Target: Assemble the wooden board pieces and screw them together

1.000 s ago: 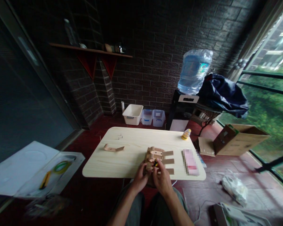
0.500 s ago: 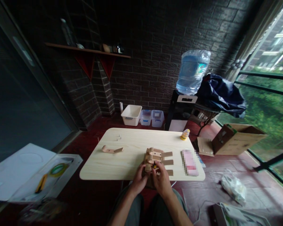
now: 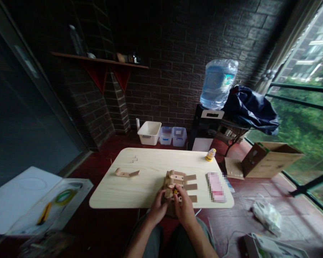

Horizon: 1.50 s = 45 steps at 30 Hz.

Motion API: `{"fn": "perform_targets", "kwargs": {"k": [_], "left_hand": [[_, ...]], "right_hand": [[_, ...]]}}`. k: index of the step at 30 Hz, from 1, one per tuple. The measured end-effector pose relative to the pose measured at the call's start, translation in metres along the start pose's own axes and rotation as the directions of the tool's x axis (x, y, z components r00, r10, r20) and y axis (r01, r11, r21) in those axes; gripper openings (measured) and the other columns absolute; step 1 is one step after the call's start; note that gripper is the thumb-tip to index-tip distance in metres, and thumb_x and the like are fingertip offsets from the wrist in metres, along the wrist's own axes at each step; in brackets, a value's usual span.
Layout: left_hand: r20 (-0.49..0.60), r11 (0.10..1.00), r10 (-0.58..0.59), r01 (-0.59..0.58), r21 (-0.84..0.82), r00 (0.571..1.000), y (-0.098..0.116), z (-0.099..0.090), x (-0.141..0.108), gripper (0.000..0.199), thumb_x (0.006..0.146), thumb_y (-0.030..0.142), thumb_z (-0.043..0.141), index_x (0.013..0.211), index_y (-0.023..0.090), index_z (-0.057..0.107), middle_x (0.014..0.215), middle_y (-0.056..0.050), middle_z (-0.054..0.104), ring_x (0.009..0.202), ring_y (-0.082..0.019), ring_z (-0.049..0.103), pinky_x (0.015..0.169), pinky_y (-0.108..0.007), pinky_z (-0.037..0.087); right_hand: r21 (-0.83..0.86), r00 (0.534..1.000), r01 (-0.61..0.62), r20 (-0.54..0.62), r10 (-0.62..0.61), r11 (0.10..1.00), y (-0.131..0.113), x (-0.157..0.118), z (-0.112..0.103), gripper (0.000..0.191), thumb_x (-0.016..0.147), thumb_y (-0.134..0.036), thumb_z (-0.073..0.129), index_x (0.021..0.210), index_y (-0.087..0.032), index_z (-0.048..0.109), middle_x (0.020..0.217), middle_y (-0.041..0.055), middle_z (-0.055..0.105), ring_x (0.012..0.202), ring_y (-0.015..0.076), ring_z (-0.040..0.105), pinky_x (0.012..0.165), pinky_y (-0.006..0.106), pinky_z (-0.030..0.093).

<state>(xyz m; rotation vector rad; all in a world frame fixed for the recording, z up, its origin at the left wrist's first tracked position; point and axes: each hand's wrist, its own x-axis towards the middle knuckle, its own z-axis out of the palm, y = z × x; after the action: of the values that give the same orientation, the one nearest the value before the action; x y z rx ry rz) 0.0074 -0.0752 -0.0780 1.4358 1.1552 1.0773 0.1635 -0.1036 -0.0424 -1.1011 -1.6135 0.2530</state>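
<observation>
A wooden assembly (image 3: 177,173) lies at the table's front edge, with several curved wooden pieces whose flat flaps point right. My left hand (image 3: 157,207) is closed on its near left part, fingers curled around the wood. My right hand (image 3: 185,209) is bent over the nearest piece, its fingertips pinching a small yellow-and-black thing (image 3: 175,191) mostly hidden by the fingers. To the left, a loose curved wooden piece (image 3: 127,174) rests on the table (image 3: 148,161). Behind it are several small screws (image 3: 135,158).
At the right of the table are a pink phone-shaped item (image 3: 216,186), blurred out, and a small yellow-based container (image 3: 210,154). An open white case (image 3: 78,184) holding a yellow-black cutter (image 3: 44,214) stands left. Storage bins (image 3: 150,133) and a water dispenser (image 3: 208,123) stand behind.
The view has shifted slightly. Both hands stay at the same spot on the wooden assembly, and the right fingers have turned a little around the small yellow-and-black thing.
</observation>
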Motion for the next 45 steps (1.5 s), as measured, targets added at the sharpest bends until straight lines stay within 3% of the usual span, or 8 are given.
{"fn": "perform_targets", "kwargs": {"k": [15,26,31,36,42,45], "left_hand": [[-0.009,1.000,-0.017,0.017,-0.003,1.000,-0.005,-0.003,-0.003,0.063,0.082,0.067,0.066,0.125,0.021,0.061,0.144,-0.015,0.059,0.136,-0.032,0.053,0.118,-0.049,0.037],[-0.011,1.000,0.019,-0.019,0.019,1.000,-0.001,-0.003,0.000,0.052,0.085,0.060,0.065,0.121,0.023,0.062,0.137,-0.013,0.064,0.129,-0.030,0.058,0.115,-0.047,0.041],[0.002,1.000,0.002,-0.002,0.005,1.000,0.001,-0.005,-0.001,0.053,0.086,0.061,0.064,0.122,0.023,0.062,0.135,-0.012,0.065,0.127,-0.029,0.060,0.113,-0.046,0.043],[0.007,1.000,-0.005,0.005,0.001,1.000,0.005,-0.005,-0.002,0.055,0.083,0.065,0.064,0.119,0.023,0.063,0.129,-0.012,0.068,0.123,-0.030,0.062,0.111,-0.046,0.045],[-0.010,1.000,-0.025,0.025,-0.003,1.000,0.006,-0.004,-0.004,0.062,0.079,0.069,0.067,0.120,0.022,0.063,0.132,-0.013,0.067,0.126,-0.032,0.061,0.112,-0.046,0.045],[-0.021,0.999,-0.034,0.034,-0.001,0.999,0.007,-0.005,-0.005,0.065,0.079,0.070,0.066,0.122,0.021,0.062,0.134,-0.014,0.066,0.127,-0.033,0.060,0.113,-0.047,0.044]], "right_hand": [[-0.034,0.999,-0.032,0.017,0.033,0.999,-0.004,-0.008,0.005,0.045,0.102,-0.020,0.045,0.146,-0.024,0.053,0.136,0.0114,0.067,0.123,0.0220,0.066,0.100,0.038,0.058],[-0.036,0.999,-0.009,0.047,0.011,0.999,0.007,-0.010,0.009,0.046,0.102,-0.019,0.046,0.147,-0.027,0.053,0.138,0.0100,0.066,0.127,0.0231,0.064,0.101,0.040,0.058],[0.000,0.998,-0.052,0.024,0.052,0.999,0.007,-0.009,0.012,0.045,0.101,-0.021,0.048,0.146,-0.026,0.053,0.139,0.0125,0.064,0.116,0.0227,0.070,0.091,0.037,0.062],[-0.014,1.000,-0.019,-0.006,0.019,1.000,0.004,-0.007,0.010,0.044,0.100,-0.022,0.051,0.144,-0.026,0.054,0.133,0.0117,0.068,0.108,0.0215,0.073,0.084,0.033,0.064],[-0.034,0.999,-0.021,-0.045,0.020,0.999,-0.003,-0.010,0.007,0.044,0.100,-0.025,0.052,0.144,-0.022,0.052,0.126,0.0129,0.072,0.085,0.0181,0.076,0.076,0.031,0.065],[-0.036,0.999,-0.038,-0.023,0.037,0.999,-0.005,-0.010,0.007,0.042,0.100,-0.025,0.050,0.142,-0.022,0.055,0.128,0.0132,0.071,0.087,0.0189,0.076,0.077,0.031,0.065]]}}
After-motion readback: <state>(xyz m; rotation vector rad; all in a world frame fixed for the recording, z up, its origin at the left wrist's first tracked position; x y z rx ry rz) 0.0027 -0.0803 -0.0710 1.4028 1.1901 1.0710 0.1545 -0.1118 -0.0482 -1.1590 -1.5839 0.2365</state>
